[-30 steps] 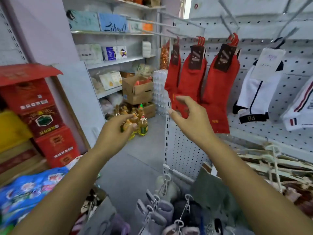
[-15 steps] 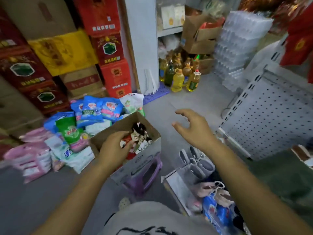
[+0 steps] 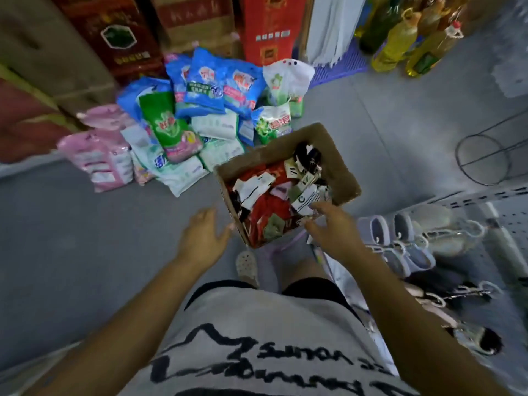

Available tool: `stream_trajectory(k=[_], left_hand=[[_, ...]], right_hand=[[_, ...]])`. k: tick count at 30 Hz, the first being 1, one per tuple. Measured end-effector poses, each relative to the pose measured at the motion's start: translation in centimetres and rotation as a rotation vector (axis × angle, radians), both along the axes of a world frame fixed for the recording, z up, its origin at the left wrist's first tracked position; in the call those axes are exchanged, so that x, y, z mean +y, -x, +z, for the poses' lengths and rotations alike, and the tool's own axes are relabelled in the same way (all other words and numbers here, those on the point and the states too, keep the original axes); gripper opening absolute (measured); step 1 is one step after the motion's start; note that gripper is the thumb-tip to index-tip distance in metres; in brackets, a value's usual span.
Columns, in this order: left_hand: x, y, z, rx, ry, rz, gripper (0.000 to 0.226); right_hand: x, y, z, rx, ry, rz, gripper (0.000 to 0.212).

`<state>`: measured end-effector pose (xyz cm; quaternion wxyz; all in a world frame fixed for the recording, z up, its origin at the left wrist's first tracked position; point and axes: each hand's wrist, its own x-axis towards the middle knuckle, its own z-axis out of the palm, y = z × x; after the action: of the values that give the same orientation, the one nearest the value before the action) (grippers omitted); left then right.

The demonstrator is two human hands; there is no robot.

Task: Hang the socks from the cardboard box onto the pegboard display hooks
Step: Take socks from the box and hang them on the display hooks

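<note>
Pink packs (image 3: 97,158) lie on the grey floor at the left middle of the frame. Just right of them is a heap of blue, green and white bags (image 3: 205,87). Below this heap, near the centre, the left hand (image 3: 204,238) hangs above the floor with its fingers straight and spread. It holds nothing, and its thumb tip is just beside the near left corner of the cardboard box (image 3: 340,167).

The box stands in the centre of the frame, open at the top. The socks (image 3: 265,201) fill it: red, black and white ones with paper labels, all mixed. The right hand (image 3: 334,227) is over the near right corner of the box, its fingers loosely bent and apart, with nothing gripped. I cannot tell if its fingertips touch the white label under them. The 2 hands are on opposite sides of the box.

Yellow oil bottles (image 3: 400,44) stand at the upper right. Pale slippers (image 3: 380,232) lie at the lower right, beside a pegboard panel (image 3: 514,221).
</note>
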<state>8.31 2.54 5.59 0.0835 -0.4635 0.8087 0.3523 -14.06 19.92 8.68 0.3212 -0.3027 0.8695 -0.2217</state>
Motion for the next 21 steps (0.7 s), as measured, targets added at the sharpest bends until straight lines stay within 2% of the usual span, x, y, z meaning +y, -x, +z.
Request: stream_trajectory(k=[3, 7, 12, 15, 17, 21], left_hand=[[-0.6, 0.2, -1.6, -0.046, -0.090, 0.022, 0.063], [-0.8, 1.3, -3.4, -0.086, -0.211, 0.076, 0.063], [-0.9, 2.9, -6.0, -0.077, -0.336, 0.302, 0.053], [-0.2, 3.8, -7.7, -0.038, -0.345, 0.437, 0.044], [0.5, 4.3, -8.5, -0.001, -0.325, 0.518, 0.039], [1.6, 5.0, -9.6, 0.064, -0.277, 0.620, 0.031]], right_hand=[[-1.9, 0.5, -1.9, -0.033, -0.053, 0.065, 0.035], [-5.3, 2.4, -4.5, -0.077, -0.119, 0.257, 0.031], [-11.1, 4.9, -10.0, -0.185, -0.222, 0.498, 0.037], [-14.5, 5.4, -14.0, -0.235, -0.287, 0.641, 0.040], [-16.1, 5.3, -16.6, -0.223, -0.282, 0.810, 0.043], [-17.5, 4.2, -20.3, -0.065, -0.252, 1.169, 0.046]])
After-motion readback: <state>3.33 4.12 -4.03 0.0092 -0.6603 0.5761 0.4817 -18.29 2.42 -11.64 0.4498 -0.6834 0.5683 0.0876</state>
